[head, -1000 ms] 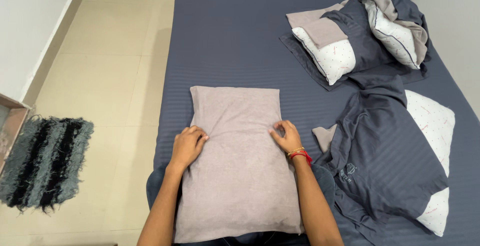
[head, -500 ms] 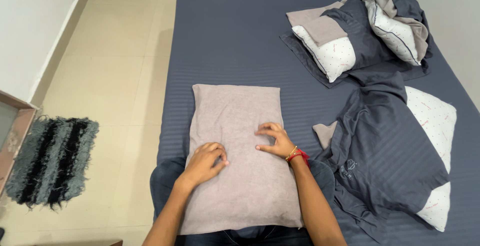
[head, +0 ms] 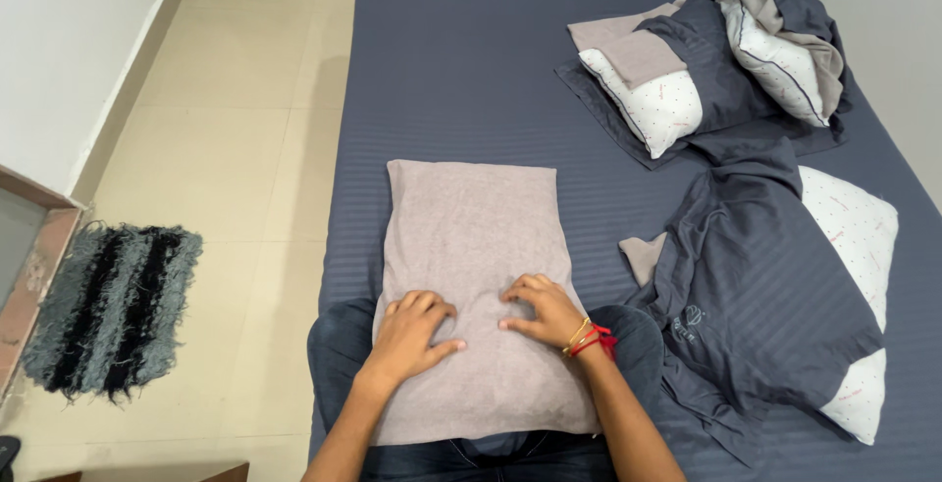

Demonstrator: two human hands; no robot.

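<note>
Pressing flat, fingers spread and grasping nothing, the left hand (head: 410, 333) and right hand (head: 540, 309) rest on the grey pillow (head: 476, 246) at lower centre of the frame.

Striped shaggy rug (head: 113, 310) on floor; pillows (head: 706, 70) piled far corner.

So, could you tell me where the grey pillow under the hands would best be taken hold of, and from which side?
Probably by its two long edges, near the middle. The pillow lies flat and lengthwise on the bed, near end over the person's lap, both sides free. The left hand and right hand rest on top, so each could slide outward and pinch its own edge.
</note>
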